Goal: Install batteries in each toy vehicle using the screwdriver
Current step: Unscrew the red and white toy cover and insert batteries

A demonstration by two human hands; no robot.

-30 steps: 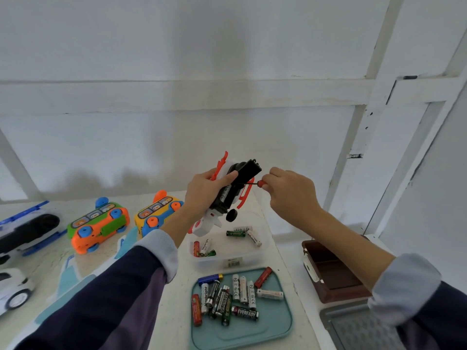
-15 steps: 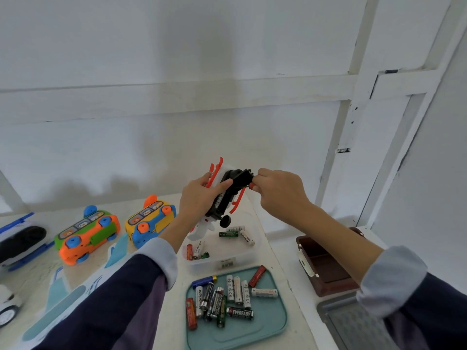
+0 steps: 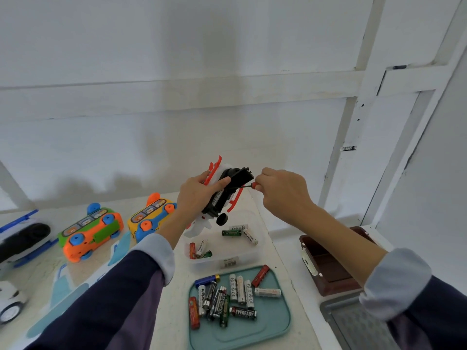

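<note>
1. Far left on the desk [image 3: 283, 269]: a blue-trimmed vehicle [image 3: 22, 238], with a white car [image 3: 8, 303] at its 6 o'clock, cut off by the edge.
2. Next come two bus toys lying side by side: an orange-green bus [image 3: 91, 233] and a yellow bus [image 3: 151, 218] at its 3 o'clock.
3. The left hand [image 3: 199, 195] grips the red-trimmed toy [image 3: 222, 195], held up above the desk with its black underside facing the camera. Its long axis runs from 7 o'clock to 1 o'clock, nose low.
4. Below the toy, a clear tub [image 3: 227, 258] holds six batteries: three at its 8 o'clock corner, three at its 1 o'clock corner.
5. At the tub's 6 o'clock, a teal tray [image 3: 273, 322] holds about a dozen loose batteries [image 3: 240, 291], mostly upright along 12–6; the dark ones overlap, so the count is uncertain.
6. The right hand [image 3: 283, 193] pinches the screwdriver [image 3: 250, 186], its tip at the toy's underside, shaft pointing to 9 o'clock.
7. Right, at the tray's 2 o'clock: a brown box [image 3: 336, 271], open; its contents cannot be made out.
</note>
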